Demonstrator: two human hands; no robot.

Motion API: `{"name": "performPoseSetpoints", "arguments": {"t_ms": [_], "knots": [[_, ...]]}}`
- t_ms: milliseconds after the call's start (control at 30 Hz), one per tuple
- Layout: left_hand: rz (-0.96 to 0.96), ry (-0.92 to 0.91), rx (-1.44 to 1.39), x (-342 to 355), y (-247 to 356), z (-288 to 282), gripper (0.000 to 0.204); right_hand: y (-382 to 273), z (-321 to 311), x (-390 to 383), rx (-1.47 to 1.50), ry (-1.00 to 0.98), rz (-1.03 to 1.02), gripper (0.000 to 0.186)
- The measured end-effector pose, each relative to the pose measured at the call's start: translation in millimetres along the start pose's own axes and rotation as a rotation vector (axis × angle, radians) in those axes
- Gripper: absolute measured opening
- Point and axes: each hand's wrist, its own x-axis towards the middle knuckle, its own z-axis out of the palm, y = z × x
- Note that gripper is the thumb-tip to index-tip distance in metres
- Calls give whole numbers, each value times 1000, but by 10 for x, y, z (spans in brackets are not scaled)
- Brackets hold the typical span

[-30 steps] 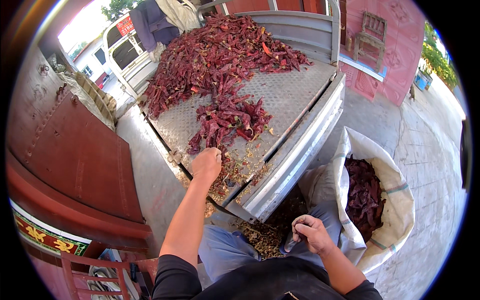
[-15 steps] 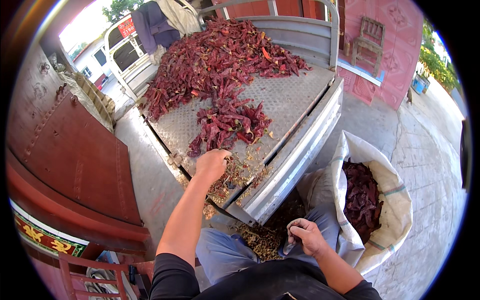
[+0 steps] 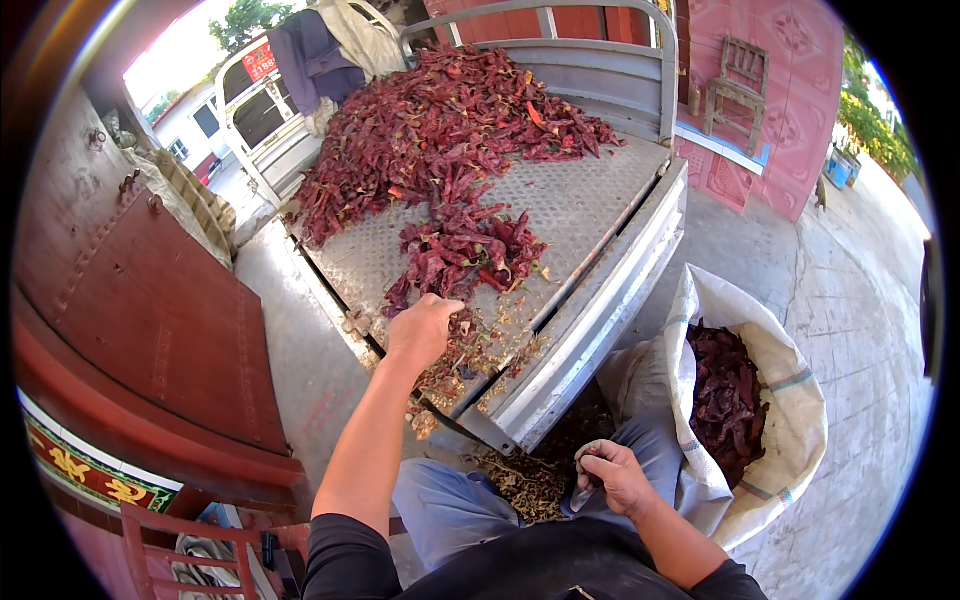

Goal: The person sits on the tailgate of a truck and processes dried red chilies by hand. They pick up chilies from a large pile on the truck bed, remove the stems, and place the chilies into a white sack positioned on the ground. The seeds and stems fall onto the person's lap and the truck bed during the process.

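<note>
On the metal truck bed point(image 3: 580, 200), a small heap of dried red chili peppers point(image 3: 470, 245) lies near the rear corner. My left hand point(image 3: 420, 328) is at this heap's near edge, over the bed, with its fingers curled closed; what they hold, if anything, is hidden. Beside it, seeds and broken bits point(image 3: 470, 350) are scattered toward the corner. My right hand point(image 3: 612, 472) rests above my right knee, thumb and fingers pressed together; a dark bit shows at the fingers, too small to name. To its right stands an open white woven sack point(image 3: 795, 400) with dark dried peppers point(image 3: 725, 400) inside.
A large pile of dried peppers point(image 3: 430, 130) covers the far part of the bed. The bed's raised side edge point(image 3: 590, 330) lies between the heap and the sack. Stems and debris point(image 3: 525, 485) are on the ground between my legs. A red metal door point(image 3: 150, 320) stands at left.
The view has shifted slightly. My left hand stays by the small heap with its fingers curled, moving only a little. My right hand keeps its place and its pinch.
</note>
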Motion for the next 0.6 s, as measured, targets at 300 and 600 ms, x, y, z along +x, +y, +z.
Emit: {"name": "performPoseSetpoints", "arguments": {"t_ms": [300, 600], "knots": [[-66, -184, 14, 31, 115, -48, 29, 77, 18, -1, -8, -24, -17, 11], [-135, 233, -273, -61, -58, 79, 18, 59, 60, -15, -44, 23, -41, 11]]}}
